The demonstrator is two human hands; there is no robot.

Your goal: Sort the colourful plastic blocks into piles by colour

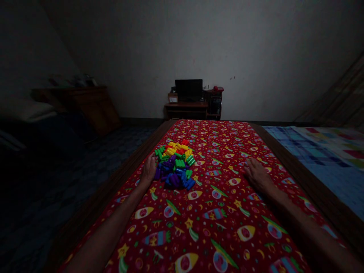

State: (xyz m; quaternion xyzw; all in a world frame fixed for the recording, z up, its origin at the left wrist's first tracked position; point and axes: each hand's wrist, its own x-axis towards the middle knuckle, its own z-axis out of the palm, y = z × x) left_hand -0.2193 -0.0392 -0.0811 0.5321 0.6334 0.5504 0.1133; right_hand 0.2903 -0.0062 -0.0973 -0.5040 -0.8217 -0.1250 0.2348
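A heap of small plastic building blocks [174, 163] in red, yellow, green, blue and purple lies on a table covered by a red patterned cloth [216, 212]. My left hand [149, 169] rests flat on the cloth against the heap's left edge, fingers stretched toward the purple blocks. My right hand [256, 172] lies flat and open on the cloth well to the right of the heap, holding nothing.
The table's wooden edge [125, 167] runs along the left, with dark floor beyond. A checked bedspread [321, 159] lies to the right. At the far wall stands a low desk with a dark monitor [189, 90]. A wooden cabinet [91, 108] stands at the left.
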